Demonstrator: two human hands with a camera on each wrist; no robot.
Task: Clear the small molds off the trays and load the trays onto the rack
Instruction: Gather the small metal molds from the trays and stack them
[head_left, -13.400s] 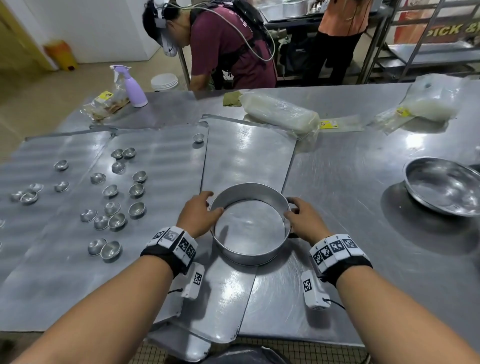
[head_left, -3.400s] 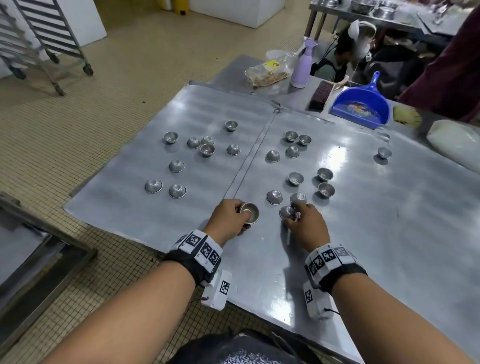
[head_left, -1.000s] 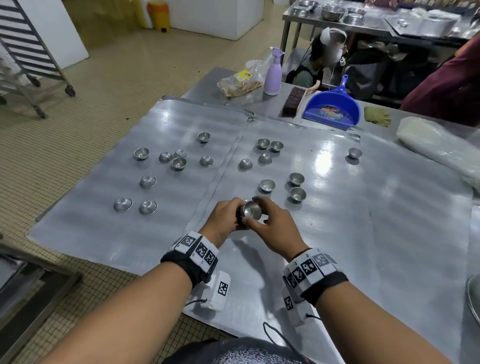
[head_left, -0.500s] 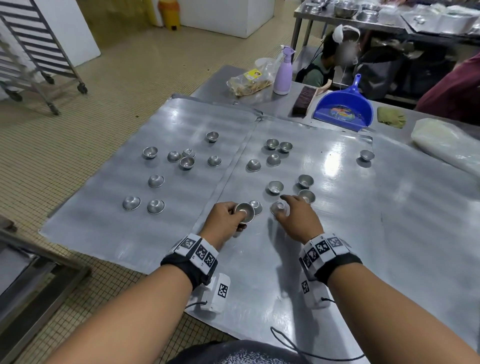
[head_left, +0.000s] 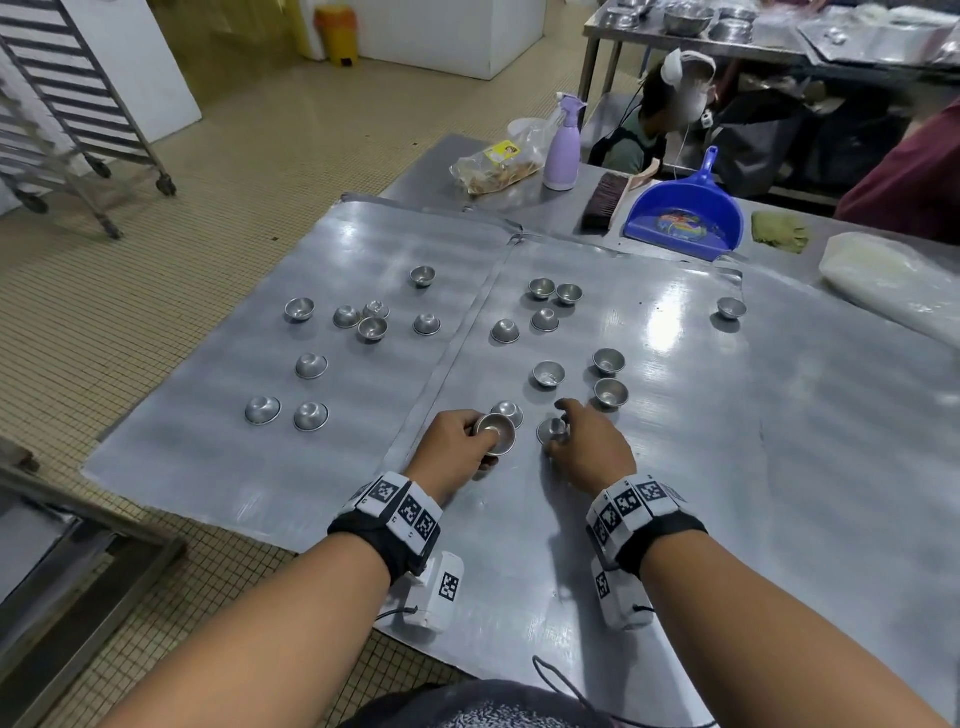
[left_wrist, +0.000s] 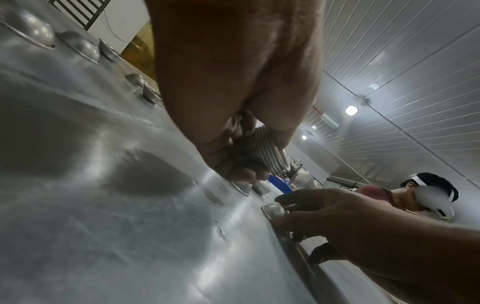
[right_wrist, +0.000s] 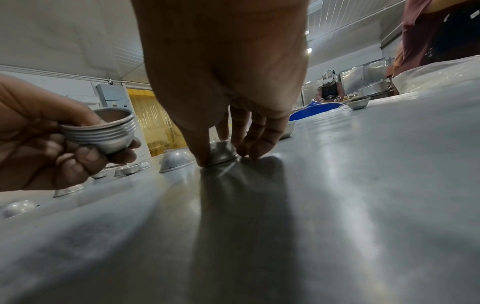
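Note:
Two flat steel trays (head_left: 218, 467) (head_left: 727, 467) lie side by side on the table, with several small round metal molds (head_left: 548, 374) scattered over them, some upright and some upside down. My left hand (head_left: 467, 444) grips a nested stack of molds (head_left: 496, 435) (right_wrist: 103, 131) (left_wrist: 267, 152) just above the right tray's near left part. Right beside it, my right hand (head_left: 563, 428) pinches an upside-down mold (head_left: 550, 431) (right_wrist: 222, 154) that still sits on the tray, thumb on one side and fingers (right_wrist: 255, 142) on the other. Another upside-down mold (head_left: 508, 411) lies just behind the stack.
A wheeled tray rack (head_left: 67, 109) stands on the tiled floor at the far left. A metal frame (head_left: 78, 561) is at my near left. At the table's far edge are a blue dustpan (head_left: 685, 218), brush, purple spray bottle (head_left: 562, 150) and plastic bags. Other people work beyond.
A second ago both hands met at the stack. Since then my right hand has gone right and down onto an upside-down mold on the tray; the left hand still holds the stack.

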